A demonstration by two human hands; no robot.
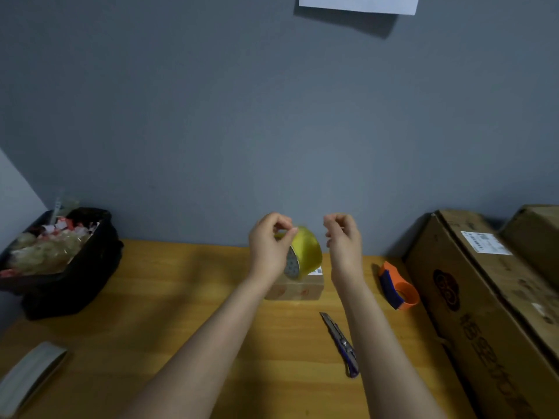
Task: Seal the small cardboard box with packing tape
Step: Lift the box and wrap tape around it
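Your left hand [270, 247] grips the yellow tape roll [304, 252] above the small cardboard box [298, 287] at the counter's [181, 297] back, likely steadying it. Your right hand [343, 237] pinches beside it; whether it holds the tape end, I cannot tell.

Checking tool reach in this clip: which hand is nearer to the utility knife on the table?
Right. The right hand is raised above the table with its forearm passing just beside the utility knife; the left hand holds the tape roll, farther left of the knife.
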